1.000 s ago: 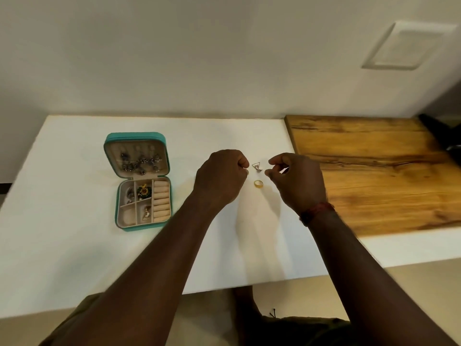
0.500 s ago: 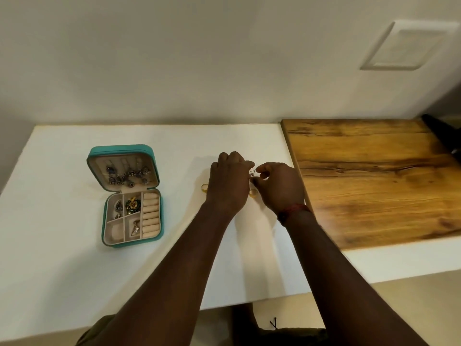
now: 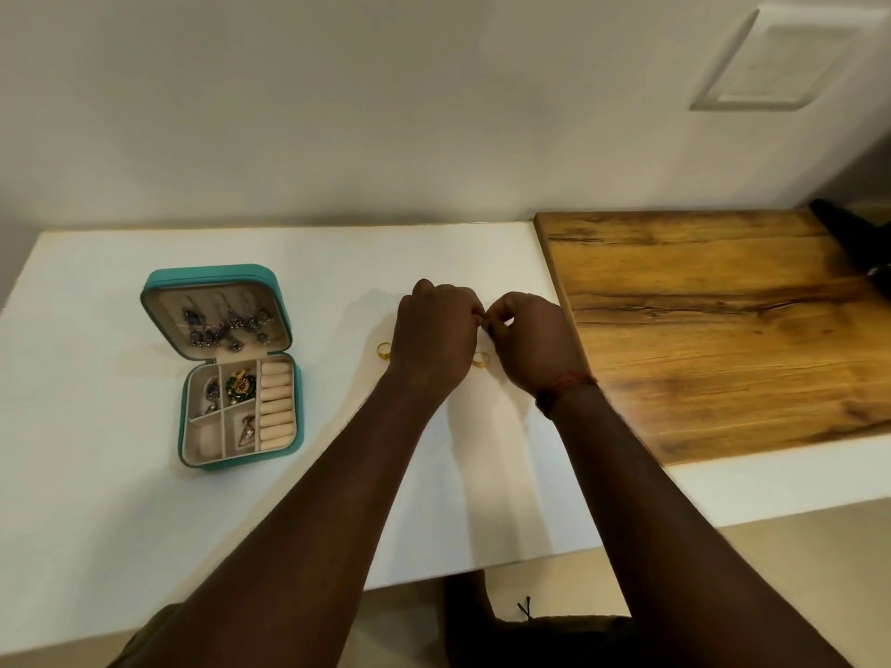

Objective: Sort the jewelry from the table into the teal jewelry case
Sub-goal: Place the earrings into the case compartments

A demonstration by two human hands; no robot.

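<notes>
The teal jewelry case (image 3: 212,273) lies open on the left of the white table (image 3: 96,499). Dark earrings hang in its lid, and its tray holds several pieces beside cream ring rolls. My left hand (image 3: 434,335) and my right hand (image 3: 530,339) meet fingertip to fingertip at the table's middle. Both have curled fingers pinching a tiny silver earring, which they almost hide. One gold ring (image 3: 383,350) lies just left of my left hand. A second gold ring (image 3: 480,360) lies between my two wrists.
A wooden board (image 3: 713,330) covers the table's right part, its edge close to my right hand. A dark object (image 3: 853,243) sits at the board's far right corner. The wall runs right behind the table.
My hands have closed together over the small silver earring that lay between them a second ago. The view has shifted, and a second gold ring shows left of my left hand.
</notes>
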